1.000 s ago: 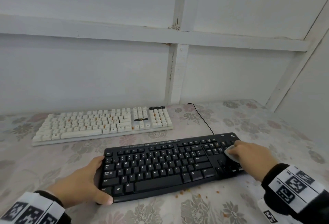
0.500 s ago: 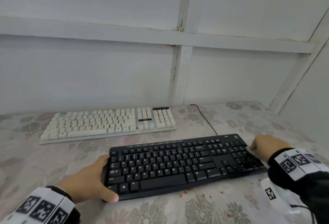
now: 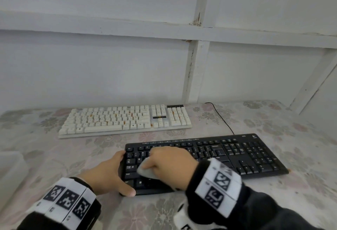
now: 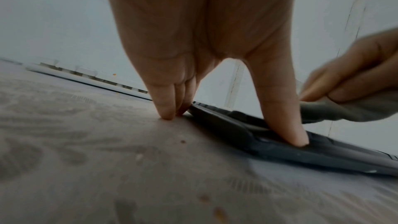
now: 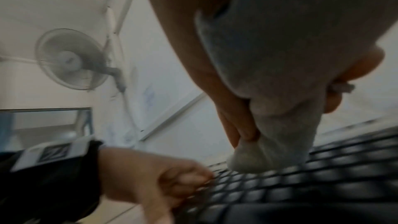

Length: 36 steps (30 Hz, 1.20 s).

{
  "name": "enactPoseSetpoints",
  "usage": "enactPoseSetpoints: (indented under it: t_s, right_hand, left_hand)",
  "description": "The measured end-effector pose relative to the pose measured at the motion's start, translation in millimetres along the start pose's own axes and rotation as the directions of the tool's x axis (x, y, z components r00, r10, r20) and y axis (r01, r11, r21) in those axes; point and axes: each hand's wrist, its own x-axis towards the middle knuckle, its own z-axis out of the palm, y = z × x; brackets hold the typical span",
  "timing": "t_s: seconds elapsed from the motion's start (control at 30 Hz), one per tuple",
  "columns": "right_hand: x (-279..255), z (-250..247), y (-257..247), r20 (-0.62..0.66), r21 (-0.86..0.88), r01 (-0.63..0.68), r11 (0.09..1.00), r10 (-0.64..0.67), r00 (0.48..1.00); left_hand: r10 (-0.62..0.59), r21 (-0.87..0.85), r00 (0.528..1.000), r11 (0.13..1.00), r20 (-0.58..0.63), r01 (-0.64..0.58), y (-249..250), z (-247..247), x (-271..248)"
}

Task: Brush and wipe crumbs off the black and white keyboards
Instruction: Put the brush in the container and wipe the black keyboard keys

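Left hand braced, thumb extended; right hand crossed over, fingers curled.

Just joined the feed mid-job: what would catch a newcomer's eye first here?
The right hand presses a grey cloth onto the left end of the black keyboard, while the left hand braces that end. Behind them, the white keyboard lies untouched on the floral tablecloth, orange crumbs scattered among its keys.
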Motion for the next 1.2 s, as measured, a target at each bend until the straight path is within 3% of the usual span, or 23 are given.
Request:
enactPoseSetpoints:
  t_s: [0.17, 0.37, 0.57, 0.73, 0.9, 0.97, 1.07, 1.2]
  right_hand:
    - [27.8, 10.5, -37.4, 0.086, -0.081, 0.05, 0.995, -0.043, 0.995]
    - [-0.4, 3.6, -17.8, 0.048, -0.145, 0.105, 0.984, -0.099, 0.994]
    - [-29.7, 9.1, 33.9, 0.005, -0.2, -0.009, 0.98, 0.01, 1.0]
    - [-30.1, -9.2, 36.5, 0.002, -0.217, -0.081, 0.973, 0.083, 0.997]
    - [4.1, -10.4, -2.0, -0.014, -0.073, 0.054, 0.996, -0.055, 0.998]
    - [20.6, 2.8, -21.0, 0.01, -0.046, 0.055, 0.997, -0.055, 0.998]
    - [30.2, 13.7, -34.9, 0.072, -0.091, 0.078, 0.993, -0.071, 0.995]
    - [11.8, 6.1, -24.0, 0.057, -0.102, 0.127, 0.987, -0.121, 0.991]
  left_hand:
    - [-0.005, 0.048, 1.0, 0.999, -0.013, 0.006, 3.4, 1.4, 0.9]
    - [0.009, 0.006, 1.0, 1.0, 0.008, -0.01, -1.0, -0.1, 0.1]
    - [0.029, -0.052, 0.999, 0.998, 0.032, -0.027, 0.5, -0.1, -2.6]
    - [0.021, -0.039, 1.0, 0.999, 0.023, -0.02, 1.7, 0.4, -3.0]
    - [0.006, 0.024, 1.0, 1.0, -0.007, -0.006, 2.9, 0.3, -2.7]
    - [0.002, 0.049, 1.0, 0.999, -0.013, -0.002, 4.1, 0.6, -2.5]
    - [-0.007, 0.064, 1.0, 0.998, -0.006, 0.007, 5.0, 0.3, -1.5]
    - [-0.004, 0.06, 1.0, 0.998, -0.006, 0.004, 4.8, 0.0, -1.8]
